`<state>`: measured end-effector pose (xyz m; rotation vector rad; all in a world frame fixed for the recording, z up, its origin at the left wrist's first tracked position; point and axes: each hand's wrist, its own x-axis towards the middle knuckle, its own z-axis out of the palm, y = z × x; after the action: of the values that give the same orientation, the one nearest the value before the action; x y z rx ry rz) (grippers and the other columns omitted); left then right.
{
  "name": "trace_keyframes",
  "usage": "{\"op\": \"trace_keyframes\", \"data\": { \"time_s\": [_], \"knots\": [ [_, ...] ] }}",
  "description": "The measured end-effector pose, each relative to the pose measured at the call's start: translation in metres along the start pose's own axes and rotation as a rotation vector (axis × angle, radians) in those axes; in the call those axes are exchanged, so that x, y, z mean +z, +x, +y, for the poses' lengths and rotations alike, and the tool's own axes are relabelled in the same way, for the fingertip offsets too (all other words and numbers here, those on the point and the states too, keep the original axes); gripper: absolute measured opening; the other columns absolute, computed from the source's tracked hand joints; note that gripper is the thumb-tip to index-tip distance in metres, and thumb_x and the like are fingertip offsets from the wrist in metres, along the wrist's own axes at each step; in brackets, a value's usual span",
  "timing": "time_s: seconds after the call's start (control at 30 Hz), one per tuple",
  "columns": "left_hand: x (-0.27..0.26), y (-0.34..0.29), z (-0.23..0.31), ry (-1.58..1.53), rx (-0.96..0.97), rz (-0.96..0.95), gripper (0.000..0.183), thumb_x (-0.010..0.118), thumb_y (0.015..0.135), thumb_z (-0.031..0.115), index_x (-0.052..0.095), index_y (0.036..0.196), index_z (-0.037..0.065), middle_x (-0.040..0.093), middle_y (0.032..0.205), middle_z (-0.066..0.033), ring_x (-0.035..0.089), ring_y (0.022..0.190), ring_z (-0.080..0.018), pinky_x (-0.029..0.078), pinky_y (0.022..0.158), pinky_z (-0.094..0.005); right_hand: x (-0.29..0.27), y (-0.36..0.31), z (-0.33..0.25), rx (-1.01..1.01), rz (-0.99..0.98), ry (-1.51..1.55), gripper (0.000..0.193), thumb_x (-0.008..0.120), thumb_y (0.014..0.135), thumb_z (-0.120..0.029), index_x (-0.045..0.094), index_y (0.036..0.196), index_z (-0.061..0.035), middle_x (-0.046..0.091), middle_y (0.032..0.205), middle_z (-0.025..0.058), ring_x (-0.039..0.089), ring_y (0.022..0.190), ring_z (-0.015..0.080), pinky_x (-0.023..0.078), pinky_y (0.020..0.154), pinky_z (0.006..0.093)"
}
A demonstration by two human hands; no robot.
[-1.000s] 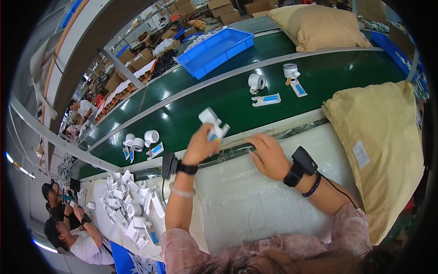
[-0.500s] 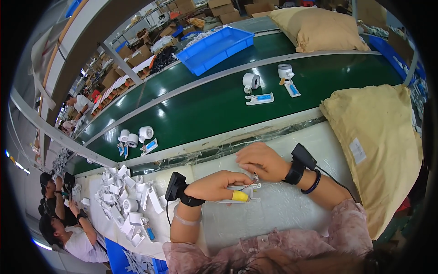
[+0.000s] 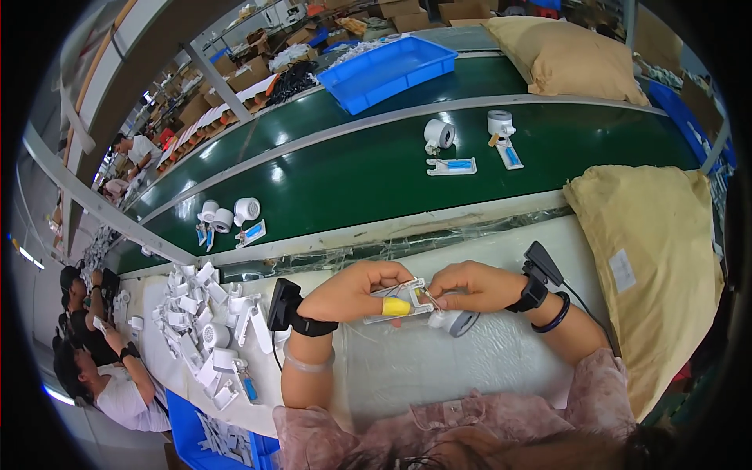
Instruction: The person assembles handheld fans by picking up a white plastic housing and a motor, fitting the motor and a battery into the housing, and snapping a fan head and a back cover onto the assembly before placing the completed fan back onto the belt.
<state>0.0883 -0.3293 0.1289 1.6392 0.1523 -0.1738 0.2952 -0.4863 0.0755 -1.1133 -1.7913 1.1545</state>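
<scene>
My left hand (image 3: 356, 294), yellow tape round its thumb, is closed on a white plastic handle shell (image 3: 379, 319) with an open frame. At the shell's right end, my right hand (image 3: 476, 287) has its thumb and fingers pinched together beside thin wires (image 3: 430, 299); what exactly they grip is too small to tell. Just below those fingers a round white head with a grey rim (image 3: 453, 322) shows, partly covered by the hand. It sits close against the shell; whether it is joined to it I cannot tell.
Loose white parts (image 3: 192, 313) pile up on my left, above a blue bin (image 3: 188, 435). Across the green conveyor (image 3: 337, 196) lie several round heads with blue-celled handles (image 3: 452, 166). A blue tray (image 3: 392, 74) and tan sacks (image 3: 650, 274) stand around. Co-workers sit at far left.
My right hand has turned and lowered so its fingertips pinch at the shell's right end. The round head has come into sight beneath it. My left hand has lifted the shell slightly.
</scene>
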Motion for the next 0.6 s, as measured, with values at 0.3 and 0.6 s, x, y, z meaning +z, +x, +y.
{"op": "trace_keyframes", "data": {
  "time_s": [0.3, 0.6],
  "knots": [
    [0.0, -0.002, -0.001, -0.094, 0.092, -0.039, 0.038, 0.069, 0.082, 0.002, 0.057, 0.118, -0.002, 0.066, 0.106, -0.0077, 0.065, 0.092, -0.0149, 0.054, 0.079, -0.0296, 0.013, 0.0, 0.001, 0.086, 0.207, 0.517, 0.017, 0.065, 0.09, -0.013, 0.065, 0.103, -0.0022, 0.069, 0.095, 0.0059, 0.065, 0.088, 0.0119, 0.05, 0.079, 0.0264],
    [0.012, 0.017, -0.02, 0.892, -0.108, 0.446, 0.03, 0.068, 0.079, 0.016, 0.055, 0.104, 0.004, 0.063, 0.079, -0.0181, 0.062, 0.073, -0.0378, 0.047, 0.063, -0.0395, 0.005, 0.0, -0.004, 0.012, 0.305, 0.275, 0.012, 0.065, 0.089, -0.008, 0.067, 0.098, -0.0003, 0.069, 0.082, 0.0044, 0.064, 0.076, 0.0088, 0.05, 0.073, 0.0251]
  ]
}}
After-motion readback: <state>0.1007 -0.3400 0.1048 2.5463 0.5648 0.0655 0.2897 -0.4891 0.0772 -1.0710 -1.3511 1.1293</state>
